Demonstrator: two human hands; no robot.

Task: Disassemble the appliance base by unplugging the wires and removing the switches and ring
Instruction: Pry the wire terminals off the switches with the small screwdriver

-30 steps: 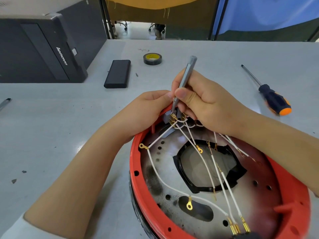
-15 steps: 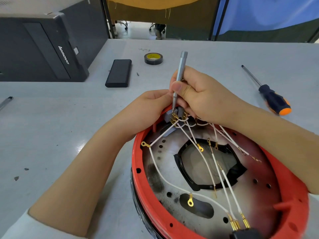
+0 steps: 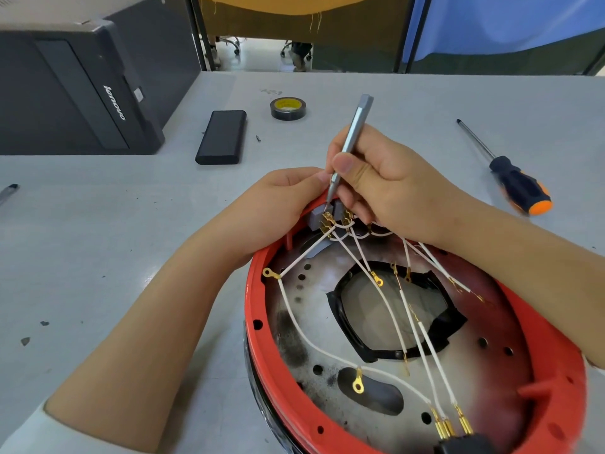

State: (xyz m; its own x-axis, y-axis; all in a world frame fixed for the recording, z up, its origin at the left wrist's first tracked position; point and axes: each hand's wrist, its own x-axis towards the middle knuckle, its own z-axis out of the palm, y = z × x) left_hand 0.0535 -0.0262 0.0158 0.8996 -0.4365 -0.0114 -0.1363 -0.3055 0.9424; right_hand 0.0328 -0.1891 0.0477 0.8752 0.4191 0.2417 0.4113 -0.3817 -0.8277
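The round appliance base with a red rim (image 3: 262, 299) lies open side up in front of me. White wires (image 3: 389, 309) with gold terminals cross its scorched metal plate. Two grey switches (image 3: 319, 217) sit at the far rim, with gold connectors plugged into them. My left hand (image 3: 281, 204) grips the far rim beside the switches. My right hand (image 3: 389, 188) holds a thin grey metal tool (image 3: 352, 139) like a pen, its tip down on the gold connectors. A black switch (image 3: 465, 445) with wires plugged in sits at the near rim.
An orange-and-black screwdriver (image 3: 517, 185) lies to the right on the grey table (image 3: 98, 240). A black tape roll (image 3: 288, 108), a black rectangular block (image 3: 222, 137) and a tiny screw (image 3: 258, 138) lie behind the base. A black Lenovo computer case (image 3: 75, 93) stands far left.
The grey tool has swung from leaning right to more upright and back to a slight lean, its tip staying on the connectors. Both hands stay where they were.
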